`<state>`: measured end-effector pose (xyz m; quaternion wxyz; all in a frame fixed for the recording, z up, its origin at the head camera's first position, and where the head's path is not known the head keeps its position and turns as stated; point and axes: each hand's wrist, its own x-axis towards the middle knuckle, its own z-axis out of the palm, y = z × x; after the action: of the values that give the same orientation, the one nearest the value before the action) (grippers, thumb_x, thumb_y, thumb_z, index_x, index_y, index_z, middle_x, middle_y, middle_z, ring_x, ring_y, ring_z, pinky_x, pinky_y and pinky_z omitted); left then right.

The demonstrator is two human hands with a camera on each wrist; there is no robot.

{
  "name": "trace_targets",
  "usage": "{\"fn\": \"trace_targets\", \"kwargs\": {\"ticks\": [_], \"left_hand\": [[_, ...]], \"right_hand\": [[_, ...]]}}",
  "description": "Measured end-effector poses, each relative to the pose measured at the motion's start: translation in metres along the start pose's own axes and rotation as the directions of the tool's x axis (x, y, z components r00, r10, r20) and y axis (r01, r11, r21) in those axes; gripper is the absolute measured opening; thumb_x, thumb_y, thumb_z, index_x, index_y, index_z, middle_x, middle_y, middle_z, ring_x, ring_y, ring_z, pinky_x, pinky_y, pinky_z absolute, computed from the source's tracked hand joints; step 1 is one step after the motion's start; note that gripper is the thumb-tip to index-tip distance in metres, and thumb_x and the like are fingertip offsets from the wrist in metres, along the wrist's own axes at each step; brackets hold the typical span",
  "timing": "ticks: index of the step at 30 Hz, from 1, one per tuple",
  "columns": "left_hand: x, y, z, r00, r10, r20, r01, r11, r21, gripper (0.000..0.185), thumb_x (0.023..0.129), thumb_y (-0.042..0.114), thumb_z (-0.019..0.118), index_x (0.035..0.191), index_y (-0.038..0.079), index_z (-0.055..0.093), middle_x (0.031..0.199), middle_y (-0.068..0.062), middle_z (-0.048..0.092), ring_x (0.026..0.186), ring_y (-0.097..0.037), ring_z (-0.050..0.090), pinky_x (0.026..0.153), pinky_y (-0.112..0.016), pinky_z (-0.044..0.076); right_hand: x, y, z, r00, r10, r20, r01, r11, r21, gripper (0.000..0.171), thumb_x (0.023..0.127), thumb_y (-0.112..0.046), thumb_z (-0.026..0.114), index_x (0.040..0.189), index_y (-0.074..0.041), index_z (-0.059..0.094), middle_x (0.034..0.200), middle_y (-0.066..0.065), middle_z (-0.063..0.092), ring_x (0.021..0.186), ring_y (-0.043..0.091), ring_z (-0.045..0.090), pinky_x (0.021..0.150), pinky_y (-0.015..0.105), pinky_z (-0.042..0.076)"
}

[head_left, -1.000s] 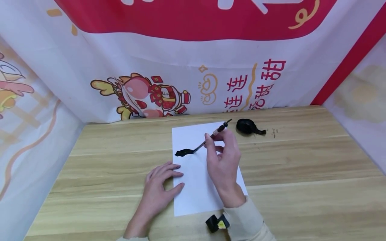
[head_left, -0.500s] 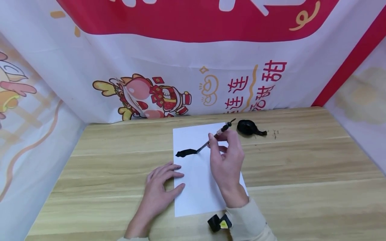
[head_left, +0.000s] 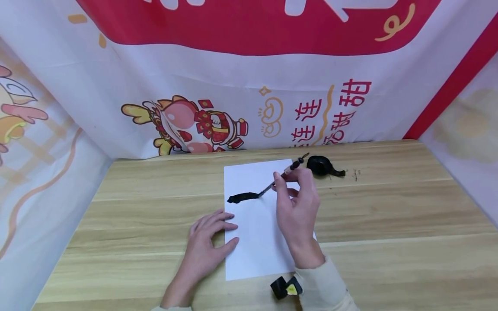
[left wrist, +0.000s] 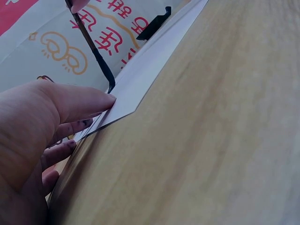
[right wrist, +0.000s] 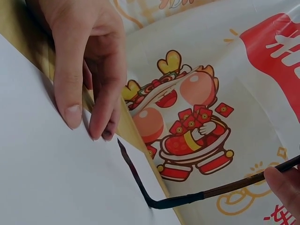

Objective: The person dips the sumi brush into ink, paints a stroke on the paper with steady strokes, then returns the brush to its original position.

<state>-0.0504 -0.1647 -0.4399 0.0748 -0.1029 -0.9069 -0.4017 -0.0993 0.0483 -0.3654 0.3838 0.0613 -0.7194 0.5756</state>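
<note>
Head cam, going left to right. Bottom center-left, the left hand [head_left: 204, 246] has its fingers spread, fingertips on the left edge of the paper [head_left: 256, 242], so I'd guess it's there to stop the sheet sliding. Sheet's flat on the table [head_left: 136, 242] in mid-frame, right within reach of both hands. Fat black stroke [head_left: 244, 197] runs across its upper left part, and the brush [head_left: 294, 166] meets that stroke's right end. Handle leans up and right, probably so the wet line stays visible. Small black piece with a yellow patch [head_left: 278, 288] sits bottom center, just below the paper; can't tell what it is. Right hand [head_left: 297, 207], right of center, pinches the handle between thumb and fingers, likely for fine control. Then a round black thing with a tail [head_left: 320, 166] lies just off the sheet's upper right corner, maybe an ink holder kept handy.
</note>
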Motion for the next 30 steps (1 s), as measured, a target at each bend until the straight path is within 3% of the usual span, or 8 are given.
{"fn": "trace_targets", "kwargs": {"ticks": [30], "left_hand": [[0.0002, 0.0013, 0.0005, 1.0, -0.007, 0.004, 0.007, 1.0, -0.004, 0.031, 0.082, 0.016, 0.091, 0.11, 0.022, 0.081, 0.143, 0.002, 0.072, 0.148, -0.033, 0.055, 0.126, -0.064, 0.02]], "right_hand": [[0.0068, 0.0032, -0.0094, 0.999, 0.009, -0.033, -0.01, 0.999, -0.04, 0.019, 0.102, -0.008, 0.072, 0.108, 0.006, 0.061, 0.1, 0.018, 0.066, 0.089, 0.021, 0.072, 0.07, 0.013, 0.06]]}}
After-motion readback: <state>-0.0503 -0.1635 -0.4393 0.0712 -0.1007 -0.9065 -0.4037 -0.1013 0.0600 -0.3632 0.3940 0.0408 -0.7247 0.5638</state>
